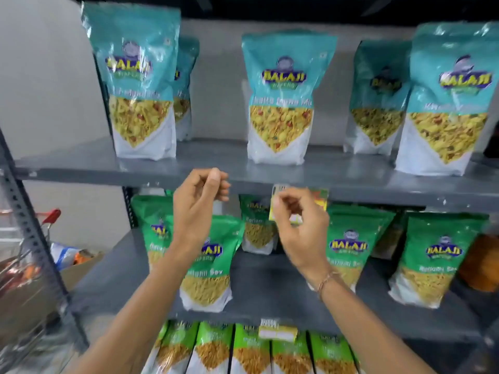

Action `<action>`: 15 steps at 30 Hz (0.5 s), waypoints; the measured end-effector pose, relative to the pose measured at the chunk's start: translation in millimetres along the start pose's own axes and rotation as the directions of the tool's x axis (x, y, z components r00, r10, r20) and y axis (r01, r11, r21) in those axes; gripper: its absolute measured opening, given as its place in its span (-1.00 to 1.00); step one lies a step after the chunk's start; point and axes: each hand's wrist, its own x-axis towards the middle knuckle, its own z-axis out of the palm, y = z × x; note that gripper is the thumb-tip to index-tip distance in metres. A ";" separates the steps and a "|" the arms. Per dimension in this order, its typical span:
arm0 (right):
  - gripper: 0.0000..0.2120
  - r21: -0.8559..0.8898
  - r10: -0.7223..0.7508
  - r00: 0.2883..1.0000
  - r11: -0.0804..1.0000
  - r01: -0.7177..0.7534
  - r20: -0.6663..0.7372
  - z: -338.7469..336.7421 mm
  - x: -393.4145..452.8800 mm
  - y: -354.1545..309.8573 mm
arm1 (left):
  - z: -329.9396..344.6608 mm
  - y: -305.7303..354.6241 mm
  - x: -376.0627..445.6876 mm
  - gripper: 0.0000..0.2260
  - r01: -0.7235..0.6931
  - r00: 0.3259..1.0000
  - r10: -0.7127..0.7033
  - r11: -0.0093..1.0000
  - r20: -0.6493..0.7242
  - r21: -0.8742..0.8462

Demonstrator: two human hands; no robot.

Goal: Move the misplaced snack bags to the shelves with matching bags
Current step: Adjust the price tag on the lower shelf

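Several teal Balaji snack bags stand upright on the top grey shelf (210, 168), one at the left (137, 85), one in the middle (282, 98), one at the right (448, 103). Green Ratlami Sev bags fill the middle shelf, one at front left (216, 265) and one at the right (432, 260). Light-green bags (251, 349) line the bottom shelf. My left hand (198, 203) is raised before the top shelf's edge, fingers curled loosely, holding nothing. My right hand (299, 225) hovers beside it with fingers bent, in front of a price tag (320, 195), also holding nothing.
A perforated metal upright (32, 233) frames the rack's left side. Behind it stand a shopping cart with a red handle (51, 215) and a cardboard box (78, 268) holding packets. An orange packet (480, 265) sits at the middle shelf's far right.
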 end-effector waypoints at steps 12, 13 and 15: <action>-0.29 -0.627 0.725 0.189 0.675 -0.390 0.663 82.9 -139.2 142.8 | -137.5 -199.8 -79.3 -0.78 0.536 0.726 -0.680 0.469 -0.100 0.702; -0.27 -0.627 0.714 0.169 0.684 -0.373 0.679 89.6 -141.1 145.6 | -140.5 -206.4 -80.7 -0.67 0.519 0.698 -0.714 0.451 -0.055 0.726; -0.21 -0.610 0.700 0.168 0.695 -0.380 0.694 101.5 -144.6 150.9 | -139.6 -210.6 -82.7 -0.43 0.563 0.639 -0.769 0.463 -0.005 0.684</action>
